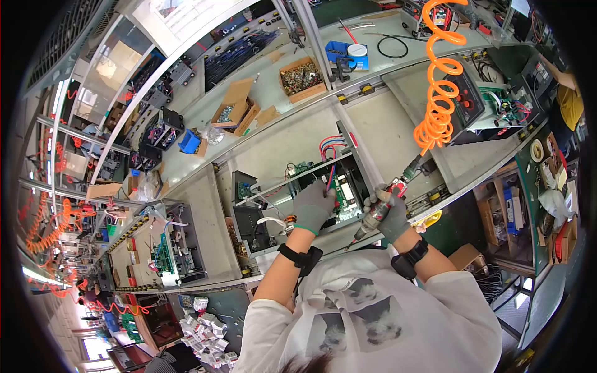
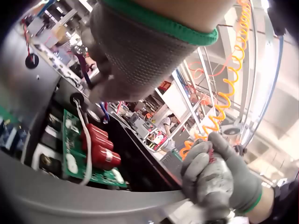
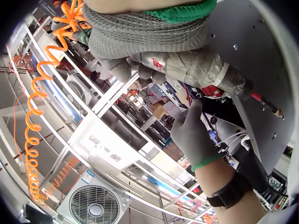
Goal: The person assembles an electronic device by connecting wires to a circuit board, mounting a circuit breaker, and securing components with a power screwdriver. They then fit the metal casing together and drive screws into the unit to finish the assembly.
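Observation:
My gloved right hand (image 1: 393, 219) grips a tape-wrapped pneumatic screwdriver (image 1: 375, 214) by its body. The screwdriver's bit (image 3: 268, 105) points at a grey metal panel (image 3: 254, 51) with small holes and screws in the right wrist view. My gloved left hand (image 1: 313, 206) reaches over the open metal case (image 1: 252, 219), its fingers curled round red and blue wires (image 1: 331, 171). Inside the case, the left wrist view shows a green circuit board (image 2: 72, 140) with red cylindrical capacitors (image 2: 103, 156) and a white cable (image 2: 88, 149) across it.
An orange coiled air hose (image 1: 440, 93) hangs down to the screwdriver. Another open unit (image 1: 497, 109) stands on the line to the right, and one with a green board (image 1: 166, 255) to the left. Boxes of small parts (image 1: 301, 79) sit on the bench behind.

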